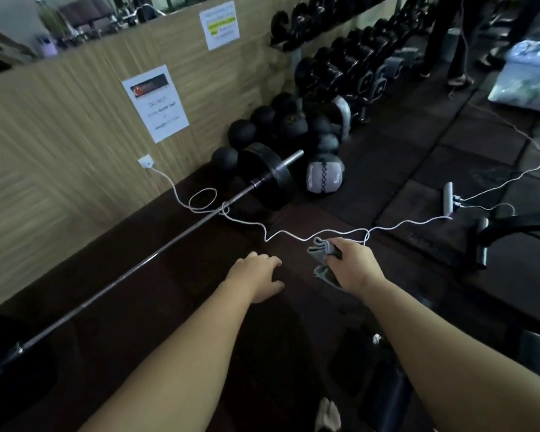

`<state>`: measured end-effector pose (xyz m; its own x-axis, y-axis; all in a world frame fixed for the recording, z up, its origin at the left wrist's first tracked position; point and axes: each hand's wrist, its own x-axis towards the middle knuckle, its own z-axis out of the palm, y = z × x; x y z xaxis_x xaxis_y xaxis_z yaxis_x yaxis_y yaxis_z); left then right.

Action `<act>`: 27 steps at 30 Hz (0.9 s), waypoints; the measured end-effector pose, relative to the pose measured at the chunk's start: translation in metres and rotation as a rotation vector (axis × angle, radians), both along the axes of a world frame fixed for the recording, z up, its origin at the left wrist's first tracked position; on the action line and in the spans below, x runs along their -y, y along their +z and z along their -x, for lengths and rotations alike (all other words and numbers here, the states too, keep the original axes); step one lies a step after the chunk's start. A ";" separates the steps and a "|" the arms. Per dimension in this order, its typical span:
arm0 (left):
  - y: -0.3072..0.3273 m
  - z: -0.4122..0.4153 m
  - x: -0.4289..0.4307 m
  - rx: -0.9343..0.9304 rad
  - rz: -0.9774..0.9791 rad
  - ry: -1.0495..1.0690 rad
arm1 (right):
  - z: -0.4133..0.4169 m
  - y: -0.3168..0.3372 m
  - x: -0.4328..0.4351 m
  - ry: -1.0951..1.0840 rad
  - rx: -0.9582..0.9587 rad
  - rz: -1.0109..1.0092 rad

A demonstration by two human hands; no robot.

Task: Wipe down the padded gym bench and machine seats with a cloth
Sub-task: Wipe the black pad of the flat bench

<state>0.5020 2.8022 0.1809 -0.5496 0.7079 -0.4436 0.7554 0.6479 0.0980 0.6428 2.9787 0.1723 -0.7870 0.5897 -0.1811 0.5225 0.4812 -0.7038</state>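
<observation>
Two bare hands reach forward and down over dark rubber floor tiles (418,169); the right hand (356,266) is clamped round a grey folded cloth (320,249), thumb and fingers bunching its layers, while the left hand (258,275) hangs just beside it with fingers loosely curled and nothing in them. No padded bench top or machine seat is plainly in view; a dark rounded form (384,397) at the lower right edge may be a pad, though blur and shadow leave that undecided; the step in hand is judged to be the approach to a surface, with wiping not yet begun. To do it well, the cloth would best be opened to a broad flat face under the palm rather than kept wadded; strokes should run the length of the pad in overlapping lanes, edges and seams included; the free hand can steady the frame. Hazards: a thin white cable (402,224) trails across the floor just beyond the hands, and a long steel barbell with black plates (156,253) lies to the left; feet should clear both.
</observation>
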 end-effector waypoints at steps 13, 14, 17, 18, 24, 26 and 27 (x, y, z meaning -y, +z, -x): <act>-0.002 0.149 -0.335 -0.088 -0.043 -0.339 | 0.102 -0.030 -0.289 -0.370 -0.051 0.168; 0.000 0.153 -0.363 -0.098 -0.038 -0.382 | 0.103 -0.022 -0.306 -0.412 -0.063 0.173; 0.005 0.164 -0.449 -0.116 -0.029 -0.503 | 0.100 -0.002 -0.361 -0.570 -0.078 0.167; 0.005 0.167 -0.478 -0.118 -0.032 -0.544 | 0.098 0.002 -0.380 -0.616 -0.080 0.148; 0.008 0.172 -0.652 -0.133 -0.058 -0.825 | 0.082 0.009 -0.491 -0.908 -0.113 0.088; 0.013 0.161 -0.701 -0.129 -0.068 -0.928 | 0.071 0.014 -0.518 -1.002 -0.099 0.060; 0.016 0.153 -0.725 -0.126 -0.071 -0.978 | 0.063 0.016 -0.531 -1.054 -0.094 0.052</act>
<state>0.3490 3.5269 0.1965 0.2511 0.8983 -0.3606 0.9625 -0.2713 -0.0055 0.5796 3.5100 0.1887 0.1058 0.9759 -0.1909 0.6006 -0.2157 -0.7699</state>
